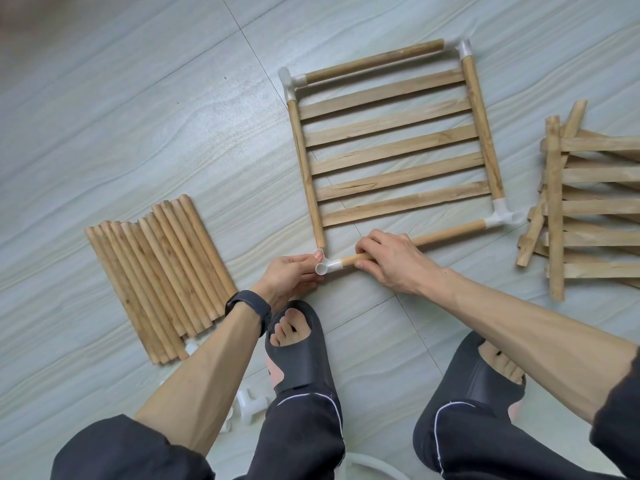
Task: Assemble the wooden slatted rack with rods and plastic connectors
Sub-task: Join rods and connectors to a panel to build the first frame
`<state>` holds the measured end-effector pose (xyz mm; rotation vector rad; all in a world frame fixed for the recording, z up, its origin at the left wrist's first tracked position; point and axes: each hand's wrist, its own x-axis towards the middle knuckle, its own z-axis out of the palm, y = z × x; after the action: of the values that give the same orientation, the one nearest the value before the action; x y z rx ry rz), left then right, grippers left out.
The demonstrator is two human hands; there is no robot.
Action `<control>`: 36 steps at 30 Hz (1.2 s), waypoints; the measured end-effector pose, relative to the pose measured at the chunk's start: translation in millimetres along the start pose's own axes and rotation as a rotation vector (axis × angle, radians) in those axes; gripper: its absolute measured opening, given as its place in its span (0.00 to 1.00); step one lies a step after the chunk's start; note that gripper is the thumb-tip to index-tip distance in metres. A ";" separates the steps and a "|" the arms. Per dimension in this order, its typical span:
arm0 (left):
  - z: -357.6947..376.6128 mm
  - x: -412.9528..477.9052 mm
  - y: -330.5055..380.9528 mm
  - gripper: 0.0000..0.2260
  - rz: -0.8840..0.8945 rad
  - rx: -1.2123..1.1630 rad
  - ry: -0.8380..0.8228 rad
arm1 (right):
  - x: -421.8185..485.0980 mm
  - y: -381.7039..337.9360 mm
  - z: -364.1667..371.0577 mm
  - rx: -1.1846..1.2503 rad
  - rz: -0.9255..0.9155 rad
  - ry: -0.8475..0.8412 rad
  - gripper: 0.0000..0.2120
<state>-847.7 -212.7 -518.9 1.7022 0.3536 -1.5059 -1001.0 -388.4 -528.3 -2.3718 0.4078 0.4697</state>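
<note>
A wooden slatted panel [394, 143] lies flat on the floor, framed by round rods with white plastic connectors at its corners. At the near left corner my left hand [291, 275] pinches a white connector [323, 266] next to the end of the panel's left rod [306, 174]. My right hand [391, 261] grips the near rod [450, 233], whose left end sits in that connector. The rod's right end is in the near right connector [500, 216]. A far rod [374, 62] joins the two far connectors.
A bundle of loose round rods [159, 275] lies on the floor to the left. Stacked slatted panels [585, 206] sit at the right edge. Spare white connectors [249, 405] lie near my left leg. My feet in dark slippers [298, 351] stand just below the panel.
</note>
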 end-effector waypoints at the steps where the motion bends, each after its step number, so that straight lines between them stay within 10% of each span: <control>1: 0.3 0.7 0.2 0.12 0.009 0.011 -0.004 | 0.6 -0.5 0.7 0.000 0.005 0.004 0.11; 36: -0.6 10.6 18.6 0.08 0.117 0.172 -0.161 | 88.5 -37.9 -71.4 0.046 0.251 -0.094 0.19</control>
<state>-832.1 -227.0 -521.6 1.6869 0.0395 -1.6110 -891.3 -423.4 -495.1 -2.2542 0.6690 0.6771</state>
